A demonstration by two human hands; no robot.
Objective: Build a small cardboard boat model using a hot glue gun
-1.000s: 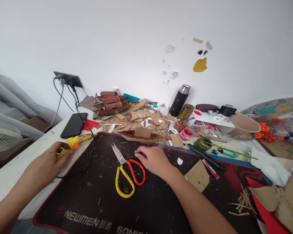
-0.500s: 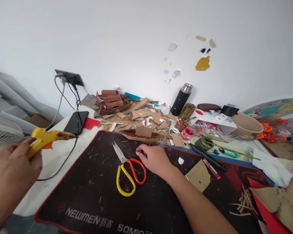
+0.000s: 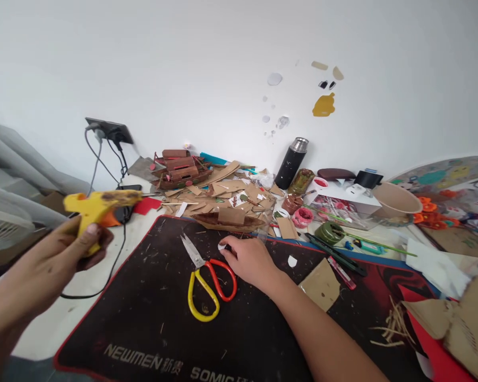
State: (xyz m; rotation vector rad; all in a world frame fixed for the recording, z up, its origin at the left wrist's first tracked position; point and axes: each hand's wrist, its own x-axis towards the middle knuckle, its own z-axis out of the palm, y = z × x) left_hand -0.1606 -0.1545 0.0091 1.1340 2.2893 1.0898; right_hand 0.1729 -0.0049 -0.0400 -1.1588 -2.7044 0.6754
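Observation:
My left hand [image 3: 69,249] is wrapped round the handle of a yellow hot glue gun [image 3: 97,206], its brown-stained nozzle end pointing right above the table's left side. On the dark mat [image 3: 143,318], my right hand [image 3: 253,260] pinches a small white piece of paper [image 3: 222,246] between thumb and forefinger. Scissors [image 3: 198,261] with one yellow and one red handle lie just left of that hand, blades slightly apart. Behind it sits a small brown cardboard boat [image 3: 231,217] with a curved cover. Another white paper cutout [image 3: 292,261] rests to the right.
Cardboard scraps [image 3: 223,188] and finished model boats [image 3: 181,172] crowd the back. A black thermos [image 3: 290,164], paint jars [image 3: 302,216] and a green-lidded jar [image 3: 329,232] stand at right. The black cable [image 3: 113,281] loops down at left, near a phone [image 3: 125,212].
My left hand has moved right with the glue gun, which now covers part of the phone. The white paper shows more clearly in my right fingers, which have hardly moved. The view has shifted slightly.

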